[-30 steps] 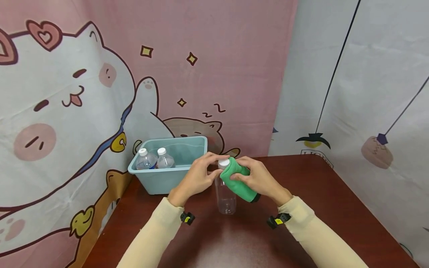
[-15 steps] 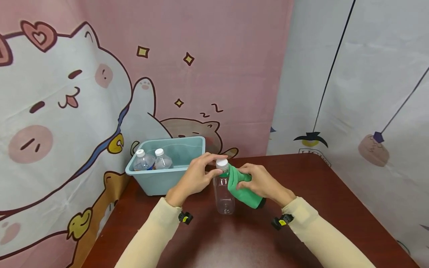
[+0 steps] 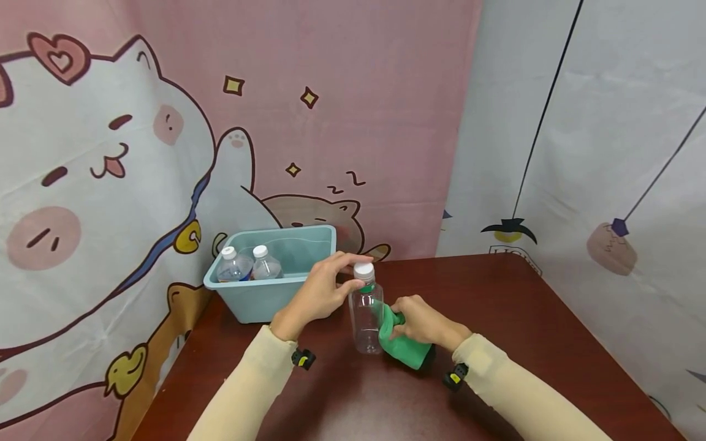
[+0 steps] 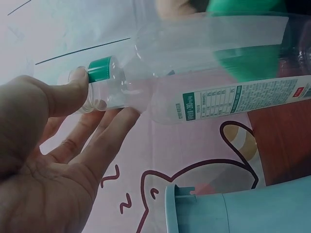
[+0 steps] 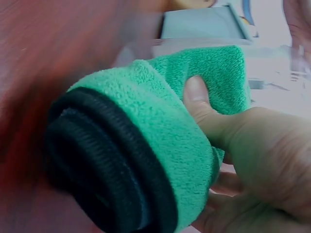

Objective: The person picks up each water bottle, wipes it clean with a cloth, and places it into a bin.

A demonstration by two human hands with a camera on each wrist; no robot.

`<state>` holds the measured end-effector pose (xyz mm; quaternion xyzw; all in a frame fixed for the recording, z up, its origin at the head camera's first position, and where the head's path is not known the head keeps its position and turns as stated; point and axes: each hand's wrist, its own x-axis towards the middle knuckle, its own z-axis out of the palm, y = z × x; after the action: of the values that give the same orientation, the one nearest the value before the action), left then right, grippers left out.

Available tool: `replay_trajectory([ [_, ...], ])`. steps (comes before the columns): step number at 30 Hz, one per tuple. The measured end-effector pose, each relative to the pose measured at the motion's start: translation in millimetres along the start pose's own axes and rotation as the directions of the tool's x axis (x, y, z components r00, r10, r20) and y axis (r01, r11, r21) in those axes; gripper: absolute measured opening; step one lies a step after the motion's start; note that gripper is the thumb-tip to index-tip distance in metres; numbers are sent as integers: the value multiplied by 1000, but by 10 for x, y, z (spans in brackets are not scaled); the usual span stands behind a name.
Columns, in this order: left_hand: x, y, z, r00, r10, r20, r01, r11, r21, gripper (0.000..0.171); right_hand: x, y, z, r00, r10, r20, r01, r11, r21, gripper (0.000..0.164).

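Note:
A clear plastic bottle (image 3: 365, 318) with a white cap stands upright on the table in the head view. My left hand (image 3: 322, 288) pinches its neck just under the cap between thumb and fingers. In the left wrist view a printed label (image 4: 214, 103) and a green band (image 4: 100, 69) show on the bottle (image 4: 155, 63). To the right of the bottle, my right hand (image 3: 421, 320) grips a green cloth (image 3: 405, 348) with a black edge, low against the bottle's side. The right wrist view shows the thumb pressing into the folded cloth (image 5: 165, 131).
A light blue bin (image 3: 270, 303) stands behind and left of the bottle, with two white-capped bottles (image 3: 267, 268) inside. The dark red table (image 3: 496, 312) ends at a cartoon-printed curtain (image 3: 375, 92) behind.
My right hand has moved the green cloth from the cap down along the bottle's right side. My left hand keeps its hold on the neck, and the bottle stays upright.

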<state>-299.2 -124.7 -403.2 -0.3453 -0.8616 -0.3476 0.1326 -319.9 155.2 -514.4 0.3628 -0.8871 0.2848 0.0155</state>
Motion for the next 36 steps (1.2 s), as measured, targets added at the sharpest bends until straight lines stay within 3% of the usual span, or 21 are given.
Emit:
replay_trajectory([
  [5,2,-3,-21,1000,6,12,-6,1000,-16,51,4,52,115,998,4,66,-5,1000,22,16],
  [14,-1,5,-24,1000,-1,13,2,1000,-14,50,-5,43,68,999,15,50,-20,996,91,26],
  [24,-23,-29,8,1000,6,-11,-6,1000,10,53,40,-79,-218,994,34,-106,-25,996,81,18],
  [36,-8,-38,9,1000,8,1,-8,1000,-19,53,113,-381,-534,963,83,-256,-50,990,134,37],
])
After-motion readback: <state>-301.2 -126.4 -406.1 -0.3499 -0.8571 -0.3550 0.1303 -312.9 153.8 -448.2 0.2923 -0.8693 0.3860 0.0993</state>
